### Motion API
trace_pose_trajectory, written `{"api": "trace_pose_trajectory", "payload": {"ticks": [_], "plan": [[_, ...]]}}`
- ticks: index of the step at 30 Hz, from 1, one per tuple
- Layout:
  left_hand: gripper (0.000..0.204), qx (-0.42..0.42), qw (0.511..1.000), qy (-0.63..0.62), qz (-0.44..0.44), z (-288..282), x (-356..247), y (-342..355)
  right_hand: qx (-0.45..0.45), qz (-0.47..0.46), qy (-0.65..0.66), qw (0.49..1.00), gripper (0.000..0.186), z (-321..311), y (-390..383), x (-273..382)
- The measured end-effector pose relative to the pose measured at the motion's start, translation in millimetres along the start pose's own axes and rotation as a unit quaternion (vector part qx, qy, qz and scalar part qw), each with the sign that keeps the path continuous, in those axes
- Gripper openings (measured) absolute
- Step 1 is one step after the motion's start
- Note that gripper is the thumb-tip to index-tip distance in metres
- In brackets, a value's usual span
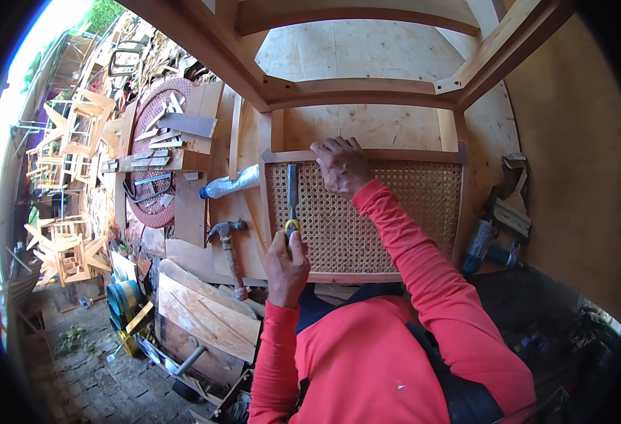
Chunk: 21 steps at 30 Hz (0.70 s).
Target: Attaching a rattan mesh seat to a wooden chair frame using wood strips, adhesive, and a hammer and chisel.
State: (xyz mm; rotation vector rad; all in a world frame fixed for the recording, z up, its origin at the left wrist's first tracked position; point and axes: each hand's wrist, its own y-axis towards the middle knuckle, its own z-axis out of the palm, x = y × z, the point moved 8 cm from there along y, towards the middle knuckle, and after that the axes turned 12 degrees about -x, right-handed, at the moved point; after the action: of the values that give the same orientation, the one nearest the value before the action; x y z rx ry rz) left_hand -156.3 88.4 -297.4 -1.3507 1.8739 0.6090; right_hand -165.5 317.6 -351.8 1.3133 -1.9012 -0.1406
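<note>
My left hand [287,270] is closed round the yellow-and-dark handle of a chisel [293,191], whose flat blade lies over woven cane [416,219], its tip close to the far rail of a rectangular wooden frame [409,155]. My right hand [340,166] has its fingers curled over that same rail, right of the blade. A clear plastic bottle [229,185] with a blue cap lies left of the panel, and below it is a claw hammer [227,247]. Above the panel stands a larger wooden frame [360,92] with crosspieces.
Tools and canisters [478,247] lie right of the panel. At left are offcuts [176,141], a round patterned disc [151,212] and several light wooden chair frames [70,254]. Boards [204,311] and blue rolls [121,300] sit low at left, above a paved floor [91,381].
</note>
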Motion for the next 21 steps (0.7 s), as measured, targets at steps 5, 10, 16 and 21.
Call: {"api": "trace_pose_trajectory", "payload": {"ticks": [5,10,16,21], "plan": [[0.027,0.035,0.997,0.030,-0.059,-6,-5,10,0.004,0.007,0.006,1.000,0.042,2,-2,0],[0.026,0.030,0.991,-0.002,-0.128,6,-1,3,-0.003,0.004,-0.031,1.000,0.043,0,-3,4],[0.027,-0.045,0.998,-0.036,-0.012,31,14,-12,-0.028,-0.013,-0.014,0.999,0.034,-5,-1,7],[0.037,0.143,0.793,-0.494,-0.328,27,11,-18,-0.007,-0.019,-0.030,0.999,0.040,-2,-2,-2]]}}
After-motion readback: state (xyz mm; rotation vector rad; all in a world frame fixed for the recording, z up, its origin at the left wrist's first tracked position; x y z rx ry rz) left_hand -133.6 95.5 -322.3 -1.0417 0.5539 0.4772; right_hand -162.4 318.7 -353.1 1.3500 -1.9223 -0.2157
